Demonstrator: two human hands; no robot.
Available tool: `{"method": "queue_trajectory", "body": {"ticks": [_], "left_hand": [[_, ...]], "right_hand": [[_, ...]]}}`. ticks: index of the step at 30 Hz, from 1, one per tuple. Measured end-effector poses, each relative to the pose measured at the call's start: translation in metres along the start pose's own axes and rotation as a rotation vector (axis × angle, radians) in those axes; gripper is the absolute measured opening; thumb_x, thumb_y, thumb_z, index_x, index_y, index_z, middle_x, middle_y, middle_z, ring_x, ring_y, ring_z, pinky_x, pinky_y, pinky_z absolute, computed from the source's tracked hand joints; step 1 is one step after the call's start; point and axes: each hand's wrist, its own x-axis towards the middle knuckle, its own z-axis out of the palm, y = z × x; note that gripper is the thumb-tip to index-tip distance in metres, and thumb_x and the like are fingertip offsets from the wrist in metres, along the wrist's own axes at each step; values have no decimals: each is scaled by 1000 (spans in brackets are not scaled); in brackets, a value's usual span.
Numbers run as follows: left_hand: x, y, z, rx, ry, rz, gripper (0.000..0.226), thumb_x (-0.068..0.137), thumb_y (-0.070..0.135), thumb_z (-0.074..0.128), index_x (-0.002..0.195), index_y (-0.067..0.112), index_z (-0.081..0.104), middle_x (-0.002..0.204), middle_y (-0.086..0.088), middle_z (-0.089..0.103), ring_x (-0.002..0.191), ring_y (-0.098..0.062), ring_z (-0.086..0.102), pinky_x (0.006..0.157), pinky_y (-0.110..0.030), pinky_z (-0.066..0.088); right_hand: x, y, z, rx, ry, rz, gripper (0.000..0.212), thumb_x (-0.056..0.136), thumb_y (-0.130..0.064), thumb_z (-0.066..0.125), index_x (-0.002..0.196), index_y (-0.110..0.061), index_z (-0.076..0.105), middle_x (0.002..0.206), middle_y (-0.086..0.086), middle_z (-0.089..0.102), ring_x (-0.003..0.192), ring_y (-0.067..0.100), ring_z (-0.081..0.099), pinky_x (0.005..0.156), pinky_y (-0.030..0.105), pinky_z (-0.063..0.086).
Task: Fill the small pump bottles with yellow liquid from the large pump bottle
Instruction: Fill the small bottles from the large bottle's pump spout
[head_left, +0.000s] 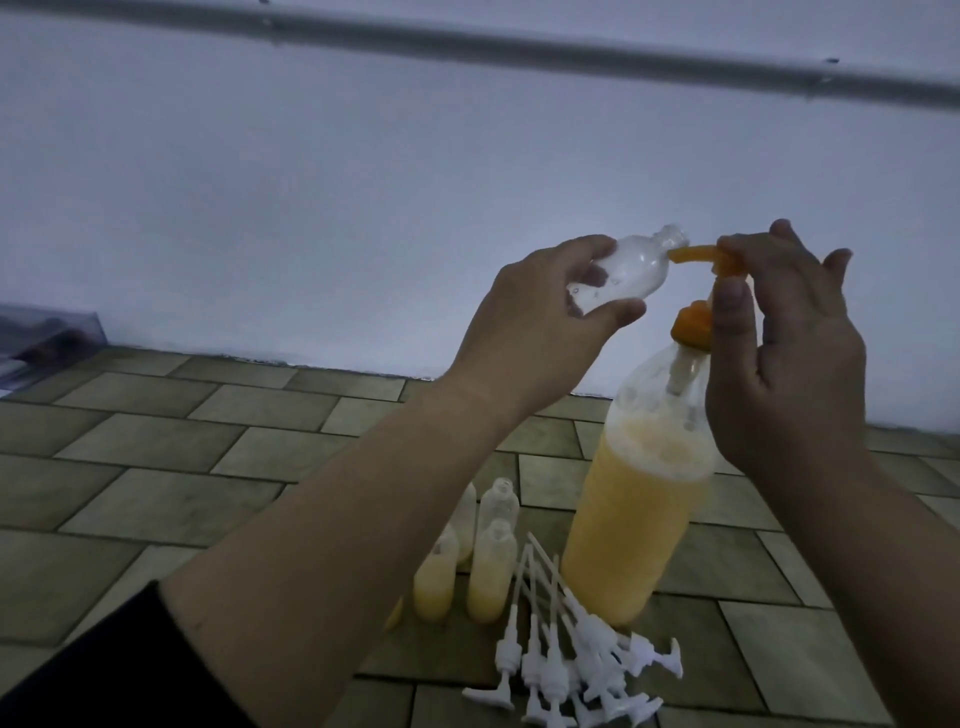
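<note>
- My left grip (540, 312) pinches an empty small bottle (265, 273), tilted, mouth at the orange spout (844, 255).
- My right grip (789, 332) curls round the pump head (883, 265) of the large bottle (639, 499), standing on the floor (156, 467).
- I should seat the spout inside the mouth before pressing slowly.
- At 7 o'clock of the large bottle: part-filled small bottles (485, 571), loose white pumps (571, 660).

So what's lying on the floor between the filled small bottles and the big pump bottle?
In the head view, white pump tops with long dip tubes lie piled between the filled small bottles and the large pump bottle, nearer the camera.
</note>
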Motion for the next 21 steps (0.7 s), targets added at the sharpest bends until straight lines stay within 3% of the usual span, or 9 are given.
{"method": "queue_trajectory", "body": {"ticks": [7,14,21], "left_hand": [[-2,1,3,405,-52,214,48,86,33,64,131,25,51,118,5,60,100,-15,54,90,-35,45],[-9,-14,-1,-71,69,19,47,81,26,71,125,26,55,109,12,62,88,-7,56,80,-19,48],[-14,-15,-6,-6,45,67,45,81,25,71,123,28,56,108,13,61,87,-5,55,75,-9,42]], "right_hand": [[2,0,2,-15,-3,12,51,100,-40,24,129,-8,52,137,9,52,139,21,33,115,17,-1],[3,1,5,-23,-5,18,53,100,-41,22,127,-7,53,135,10,53,139,22,33,116,20,-1],[1,-1,3,2,-8,25,54,99,-42,22,128,-7,52,136,11,52,139,23,33,117,29,3]]}}
